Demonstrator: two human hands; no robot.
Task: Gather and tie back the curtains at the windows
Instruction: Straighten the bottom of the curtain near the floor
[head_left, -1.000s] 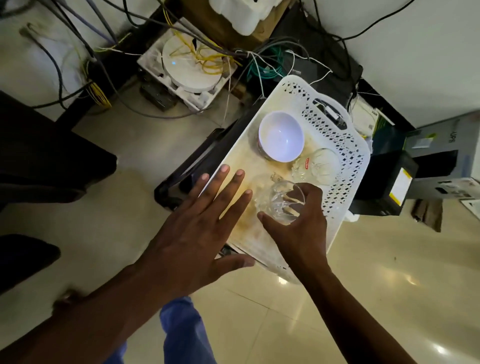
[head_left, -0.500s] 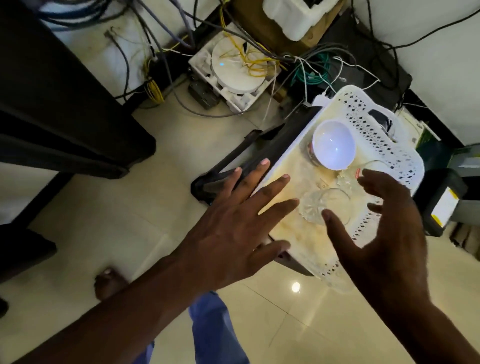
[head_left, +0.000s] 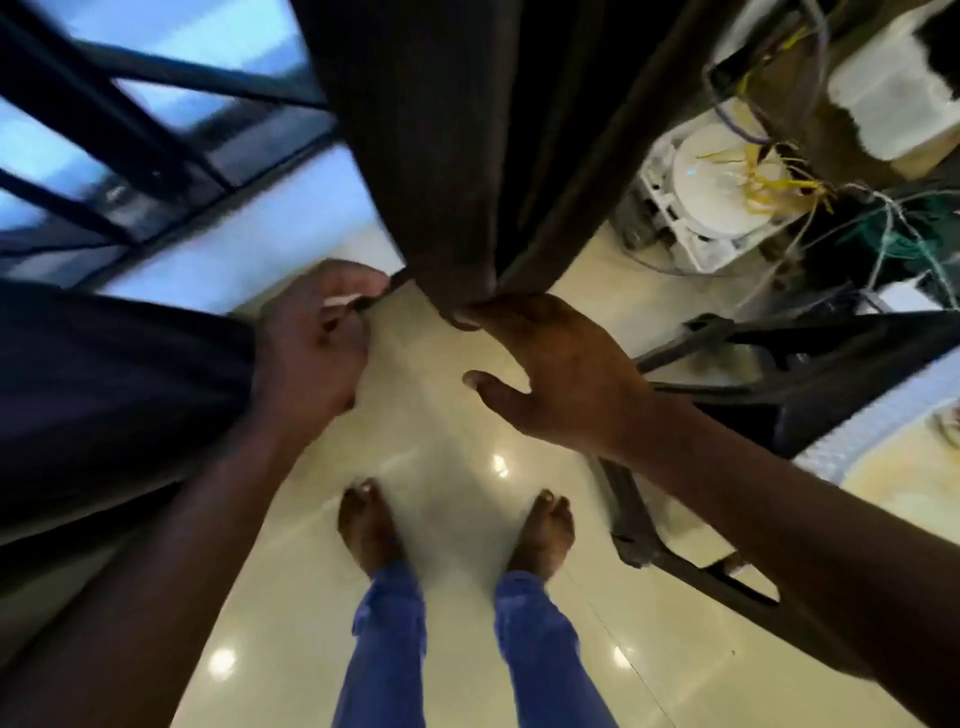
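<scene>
A dark brown curtain hangs in folds from the top of the view down to just above the floor. My left hand is curled, and its fingertips pinch a thin dark strip at the curtain's lower left corner. My right hand reaches to the bottom hem from the right. Its fingers lie fairly straight with the tips against the bunched fabric, and its thumb is spread apart below. The window with dark bars is at the upper left.
A second dark fabric mass fills the left side. A black chair carrying a white perforated tray stands at the right. A white router and tangled cables lie behind it. My bare feet stand on the glossy tile floor.
The view has swung left from the tray of bowls to the window. Both hands left the tray: the left now pinches the curtain's corner and the right touches its hem.
</scene>
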